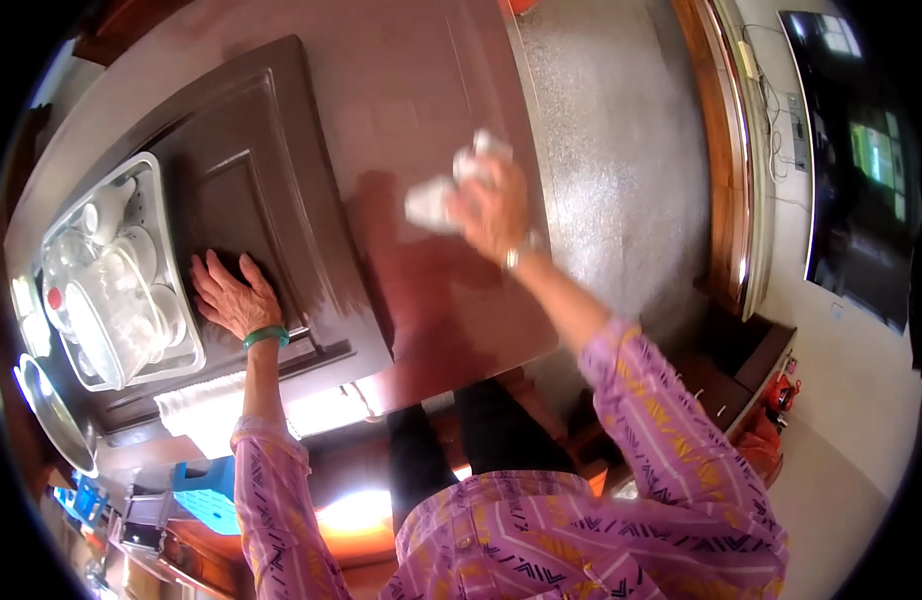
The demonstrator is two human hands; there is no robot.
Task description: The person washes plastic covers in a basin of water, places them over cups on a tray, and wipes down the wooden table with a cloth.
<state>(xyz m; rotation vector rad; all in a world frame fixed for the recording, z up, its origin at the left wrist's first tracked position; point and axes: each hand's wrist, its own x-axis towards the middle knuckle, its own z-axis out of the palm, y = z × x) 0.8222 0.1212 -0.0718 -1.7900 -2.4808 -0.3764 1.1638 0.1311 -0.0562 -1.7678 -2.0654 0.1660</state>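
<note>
My right hand (493, 208) is closed around a crumpled white cloth (433, 205), slightly smeared by motion, over the reddish-brown tabletop (431, 320). Whether the cloth is fabric or paper I cannot tell. Palm down, my left hand (237, 296) lies with spread fingers on a dark brown board (216, 215) that has raised, framed edges. A green bangle circles the left wrist. Just left of that hand, a white tray (193, 345) holds several cups and clear vessels, along with what looks like a plastic bag.
A round metal dish (56, 415) stands at the far left. White ribbed cloth (206, 405) hangs by the table's near edge, and a blue plastic stool (209, 495) is below. Grey floor (621, 150) lies beyond the table's right edge, with a television (861, 160) on the wall.
</note>
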